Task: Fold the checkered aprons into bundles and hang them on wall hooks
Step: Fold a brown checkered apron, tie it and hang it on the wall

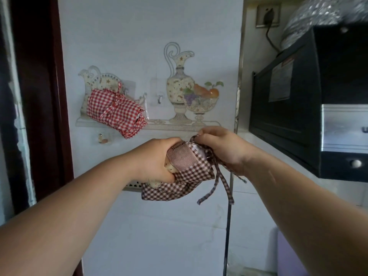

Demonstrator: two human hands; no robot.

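Brown checkered apron bundle [189, 176], held up between both hands: soft, light, floppy; likely to unroll if let go. Left hand [157, 160] wraps one end, fingers curled under. Right hand [225, 150] pinches the tie loop [195, 138]; loose tie ends [226, 188] dangle below that pinch. Best carried by the loop. Free hook [159, 99] lies above the left grip.

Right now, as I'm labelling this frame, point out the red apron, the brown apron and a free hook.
red apron [114, 110]: head view, middle of the hanging bundle.
brown apron [196, 172]: head view, checkered side of the bundle.
free hook [159, 100]: head view, its metal prong.
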